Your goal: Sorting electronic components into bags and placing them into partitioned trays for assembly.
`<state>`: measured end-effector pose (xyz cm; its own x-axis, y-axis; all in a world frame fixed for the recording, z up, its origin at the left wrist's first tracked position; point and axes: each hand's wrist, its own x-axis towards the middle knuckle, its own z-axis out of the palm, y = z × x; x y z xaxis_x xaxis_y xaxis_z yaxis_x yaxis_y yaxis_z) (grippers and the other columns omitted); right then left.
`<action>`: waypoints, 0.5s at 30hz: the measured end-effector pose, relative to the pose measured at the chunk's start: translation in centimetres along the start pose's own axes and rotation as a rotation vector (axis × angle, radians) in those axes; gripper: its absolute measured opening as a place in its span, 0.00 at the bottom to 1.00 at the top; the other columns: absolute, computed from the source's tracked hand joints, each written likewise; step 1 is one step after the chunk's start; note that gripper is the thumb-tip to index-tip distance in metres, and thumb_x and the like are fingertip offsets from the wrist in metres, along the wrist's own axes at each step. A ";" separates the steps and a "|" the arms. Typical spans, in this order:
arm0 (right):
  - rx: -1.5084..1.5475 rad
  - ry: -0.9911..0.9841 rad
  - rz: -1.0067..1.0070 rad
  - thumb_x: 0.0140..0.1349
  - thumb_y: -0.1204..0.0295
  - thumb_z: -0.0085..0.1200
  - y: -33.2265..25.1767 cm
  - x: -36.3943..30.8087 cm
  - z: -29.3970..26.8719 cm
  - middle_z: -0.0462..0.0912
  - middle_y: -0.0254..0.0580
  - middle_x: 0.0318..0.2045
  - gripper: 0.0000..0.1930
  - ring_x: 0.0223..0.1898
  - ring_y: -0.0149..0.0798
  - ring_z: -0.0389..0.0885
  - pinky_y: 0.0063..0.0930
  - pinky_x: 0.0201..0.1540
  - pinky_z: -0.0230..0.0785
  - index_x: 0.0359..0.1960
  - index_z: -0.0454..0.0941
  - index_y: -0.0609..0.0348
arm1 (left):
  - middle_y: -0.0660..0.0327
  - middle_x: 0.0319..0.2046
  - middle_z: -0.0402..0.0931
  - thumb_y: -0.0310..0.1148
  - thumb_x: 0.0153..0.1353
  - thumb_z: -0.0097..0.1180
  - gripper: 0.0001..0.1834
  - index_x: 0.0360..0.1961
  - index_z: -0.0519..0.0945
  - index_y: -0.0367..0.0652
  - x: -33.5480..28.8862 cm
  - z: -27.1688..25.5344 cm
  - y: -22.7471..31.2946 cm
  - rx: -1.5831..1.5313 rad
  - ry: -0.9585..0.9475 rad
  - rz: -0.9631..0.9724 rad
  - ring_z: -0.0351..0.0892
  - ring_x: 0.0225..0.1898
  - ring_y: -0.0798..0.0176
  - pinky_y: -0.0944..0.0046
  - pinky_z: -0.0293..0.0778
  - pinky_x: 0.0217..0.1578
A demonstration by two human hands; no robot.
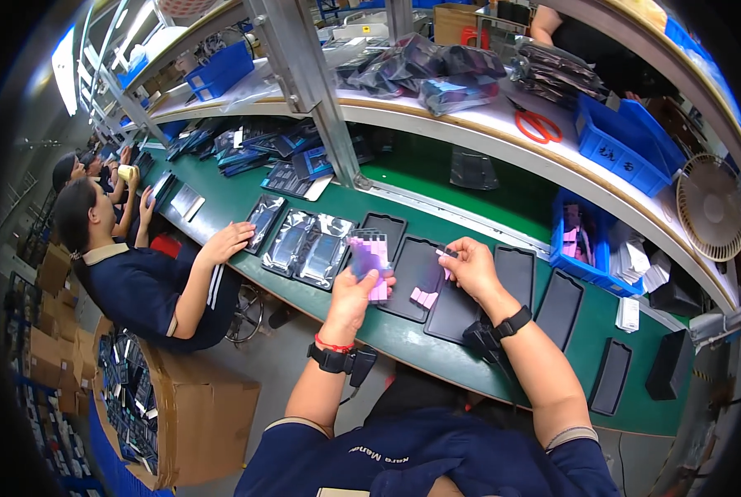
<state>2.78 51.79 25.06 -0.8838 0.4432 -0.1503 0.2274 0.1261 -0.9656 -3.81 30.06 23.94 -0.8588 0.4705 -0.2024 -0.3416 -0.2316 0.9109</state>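
My left hand point(355, 296) is closed around a fanned stack of thin, glossy purple sheets point(367, 253) with pink tabs. Between the fingertips of my right hand point(478, 269) a single sheet of the same kind point(429, 282) hangs by its dark upper end, pink tabs at the bottom. Both hands are raised over several shallow black trays point(563, 308) laid out on the green bench point(488, 360). Left of my left hand lie clear blister packs point(324, 250) with dark items inside.
A co-worker point(155, 257) sits at the left, a hand on a dark package point(264, 222). Blue bins point(623, 145), red-handled scissors point(538, 127) and bagged packs point(461, 89) fill the shelf. A fan point(712, 205) stands at right; a carton point(213, 431) is below left.
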 end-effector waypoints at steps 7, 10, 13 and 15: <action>-0.694 0.396 -0.592 0.46 0.76 0.65 -0.1 1.0 3.5 0.78 0.37 0.23 0.21 0.26 0.31 0.78 0.23 0.32 0.72 0.43 0.71 0.66 | 0.61 0.32 0.79 0.19 0.56 0.56 0.09 0.39 0.77 0.36 0.7 -1.2 0.4 -0.038 0.052 0.168 0.79 0.34 0.66 0.67 0.77 0.36; -0.286 0.098 -0.496 0.45 0.71 0.67 -0.8 2.0 5.6 0.80 0.40 0.22 0.22 0.23 0.34 0.77 0.24 0.28 0.70 0.42 0.73 0.64 | 0.62 0.32 0.78 0.19 0.55 0.57 0.10 0.39 0.77 0.36 0.3 -0.4 0.7 -0.043 0.049 0.187 0.78 0.33 0.68 0.69 0.75 0.36; 0.068 -0.242 -0.260 0.47 0.73 0.67 -0.4 4.3 7.8 0.78 0.34 0.20 0.14 0.22 0.24 0.73 0.20 0.23 0.66 0.32 0.75 0.64 | 0.61 0.35 0.79 0.18 0.56 0.55 0.13 0.43 0.75 0.36 0.6 -1.1 0.5 0.021 -0.002 0.149 0.79 0.34 0.68 0.67 0.76 0.37; 0.055 -0.209 -0.102 0.47 0.75 0.66 -1.1 5.5 8.8 0.78 0.33 0.19 0.11 0.21 0.23 0.72 0.20 0.23 0.65 0.24 0.74 0.63 | 0.61 0.34 0.79 0.21 0.59 0.52 0.10 0.43 0.75 0.36 1.0 -2.4 0.4 -0.028 0.202 0.198 0.78 0.33 0.69 0.68 0.74 0.37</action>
<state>-5.89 46.30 23.39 -0.9678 0.2365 -0.0866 0.1152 0.1098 -0.9873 -5.75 28.36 23.20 -0.9676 0.2349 -0.0922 -0.1680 -0.3268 0.9300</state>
